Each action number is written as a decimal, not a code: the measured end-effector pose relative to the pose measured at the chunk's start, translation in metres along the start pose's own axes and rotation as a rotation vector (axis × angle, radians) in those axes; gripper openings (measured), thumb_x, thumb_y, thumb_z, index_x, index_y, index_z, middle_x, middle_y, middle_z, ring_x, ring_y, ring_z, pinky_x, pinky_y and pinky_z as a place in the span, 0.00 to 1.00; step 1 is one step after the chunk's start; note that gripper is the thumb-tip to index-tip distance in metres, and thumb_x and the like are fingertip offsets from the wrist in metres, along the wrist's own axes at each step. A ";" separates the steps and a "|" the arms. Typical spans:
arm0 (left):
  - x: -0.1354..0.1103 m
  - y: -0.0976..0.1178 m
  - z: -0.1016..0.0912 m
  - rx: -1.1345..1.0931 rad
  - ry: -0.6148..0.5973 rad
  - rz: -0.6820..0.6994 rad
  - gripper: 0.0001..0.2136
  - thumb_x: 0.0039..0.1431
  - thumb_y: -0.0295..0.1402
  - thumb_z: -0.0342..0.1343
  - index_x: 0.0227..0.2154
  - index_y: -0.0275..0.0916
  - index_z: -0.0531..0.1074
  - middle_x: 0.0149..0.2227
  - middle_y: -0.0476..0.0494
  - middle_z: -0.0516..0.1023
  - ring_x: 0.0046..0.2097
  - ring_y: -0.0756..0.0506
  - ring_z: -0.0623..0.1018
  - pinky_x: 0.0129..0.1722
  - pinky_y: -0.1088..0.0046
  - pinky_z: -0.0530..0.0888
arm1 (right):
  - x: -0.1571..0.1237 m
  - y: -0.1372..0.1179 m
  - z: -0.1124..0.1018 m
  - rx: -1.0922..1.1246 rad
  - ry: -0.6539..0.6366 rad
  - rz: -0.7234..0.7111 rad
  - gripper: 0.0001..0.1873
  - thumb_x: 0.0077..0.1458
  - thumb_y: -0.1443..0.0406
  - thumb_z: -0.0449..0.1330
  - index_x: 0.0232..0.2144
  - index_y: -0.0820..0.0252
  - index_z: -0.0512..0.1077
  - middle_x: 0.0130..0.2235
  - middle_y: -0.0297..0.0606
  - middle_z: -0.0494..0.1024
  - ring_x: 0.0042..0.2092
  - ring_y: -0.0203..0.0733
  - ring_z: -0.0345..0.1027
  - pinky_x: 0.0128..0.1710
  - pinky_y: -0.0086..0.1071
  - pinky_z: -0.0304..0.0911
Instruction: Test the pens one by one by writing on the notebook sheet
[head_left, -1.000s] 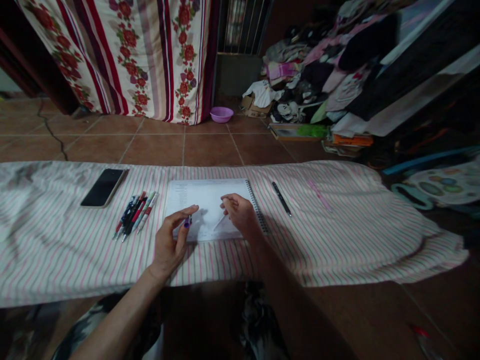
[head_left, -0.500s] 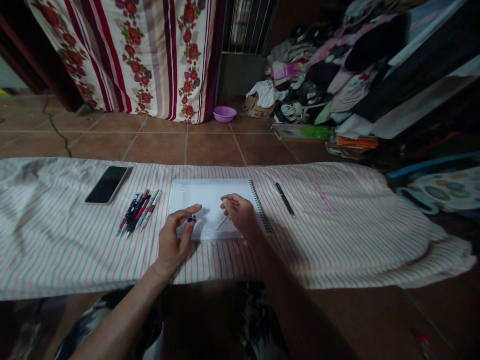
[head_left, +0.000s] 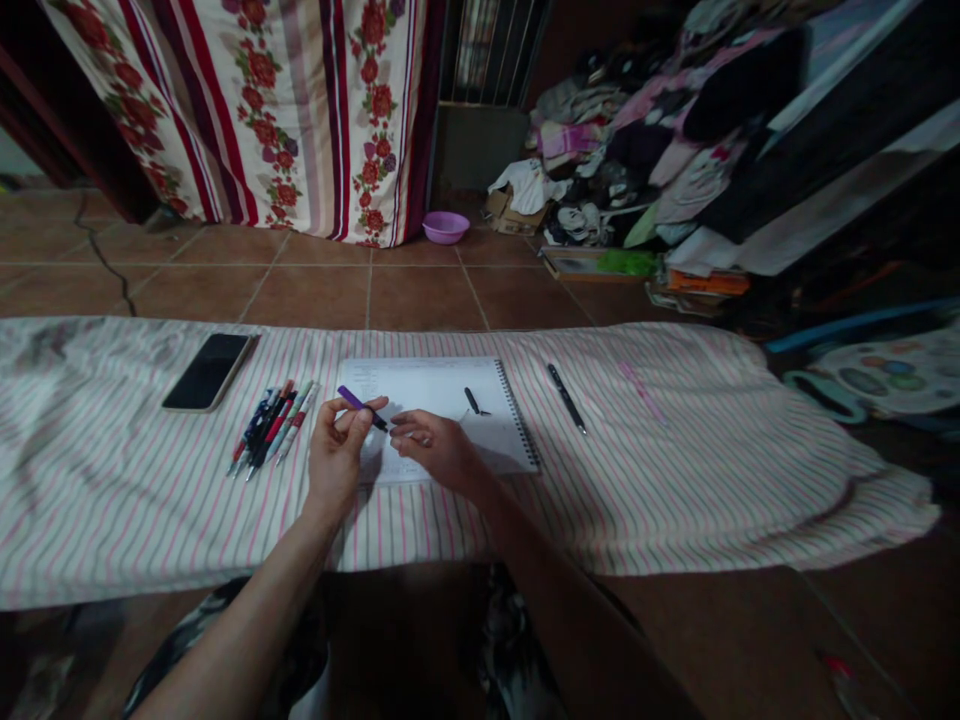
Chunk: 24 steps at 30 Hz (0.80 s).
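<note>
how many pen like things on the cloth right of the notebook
2: a black pen right of the spiral notebook, a pink pen-like item farther right. The right forearm could hide more; the purple pen in the left hand isn't counted.

1. Floor [head_left: 313,292]: brown tiles, pale joints.
2. Eleven o'clock: floral striped curtain [head_left: 311,120], hanging near floor level.
3. Twelve o'clock: barred opening [head_left: 484,55] above a dull wall section [head_left: 476,145].
4. One o'clock: heaped clothes [head_left: 637,150] beside a cardboard box [head_left: 511,218].
5. Light: dim, uneven.
</note>
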<state>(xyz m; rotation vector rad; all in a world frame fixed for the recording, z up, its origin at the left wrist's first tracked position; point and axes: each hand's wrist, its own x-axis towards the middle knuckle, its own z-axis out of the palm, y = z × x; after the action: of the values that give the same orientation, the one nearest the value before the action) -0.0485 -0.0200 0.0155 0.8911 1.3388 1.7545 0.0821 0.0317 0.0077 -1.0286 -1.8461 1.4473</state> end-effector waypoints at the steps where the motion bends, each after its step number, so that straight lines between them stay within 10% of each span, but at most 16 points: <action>1: 0.001 0.000 0.001 -0.011 0.006 -0.012 0.11 0.51 0.37 0.58 0.34 0.40 0.62 0.35 0.43 0.81 0.41 0.45 0.78 0.47 0.62 0.68 | 0.000 0.000 0.001 0.005 0.000 -0.002 0.16 0.47 0.64 0.59 0.40 0.62 0.71 0.35 0.40 0.78 0.33 0.38 0.72 0.33 0.31 0.67; 24: 0.001 -0.002 0.006 0.127 0.016 0.034 0.10 0.52 0.35 0.56 0.34 0.40 0.61 0.33 0.43 0.80 0.39 0.44 0.78 0.43 0.63 0.71 | 0.002 -0.003 -0.011 -0.276 0.136 -0.084 0.07 0.51 0.66 0.56 0.32 0.59 0.74 0.25 0.33 0.77 0.27 0.34 0.71 0.29 0.26 0.63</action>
<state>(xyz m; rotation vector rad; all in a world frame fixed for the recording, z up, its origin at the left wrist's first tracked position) -0.0434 -0.0156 0.0148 0.9761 1.4661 1.7203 0.0891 0.0387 0.0133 -1.1342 -1.9995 1.0674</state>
